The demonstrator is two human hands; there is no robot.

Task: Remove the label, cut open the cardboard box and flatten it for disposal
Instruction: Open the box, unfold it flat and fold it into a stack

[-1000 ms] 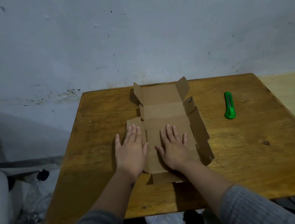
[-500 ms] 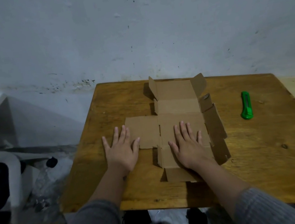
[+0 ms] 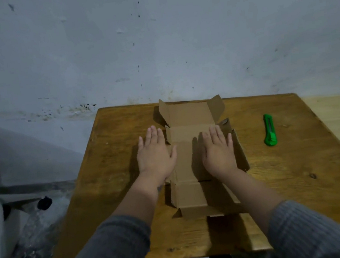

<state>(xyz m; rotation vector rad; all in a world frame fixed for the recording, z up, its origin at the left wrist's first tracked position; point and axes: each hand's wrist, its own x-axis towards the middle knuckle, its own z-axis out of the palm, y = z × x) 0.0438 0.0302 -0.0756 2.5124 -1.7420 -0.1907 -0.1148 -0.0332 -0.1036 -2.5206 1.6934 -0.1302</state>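
Pressing palm-down with straight fingers, both hands held the unfolded brown cardboard box (image 3: 185, 150) against the brown wooden worktop (image 3: 287, 170), where it lay spread near the middle. The left hand (image 3: 156, 155) lay flat at the box's left edge, over the side flap there; the right hand (image 3: 219, 152) lay flat on the right part of the main panel — neither gripped anything. No print, brand or label could be made out on the bare cardboard. At the far end two small corner flaps stood tilted upward beside the far panel, close to the worktop's back edge and the pale stained wall (image 3: 154, 45). A green plastic utility knife (image 3: 269, 130) lay well apart to the right, on open wood. Bare worktop showed on both sides of the box — wider on the right — and in front of it.
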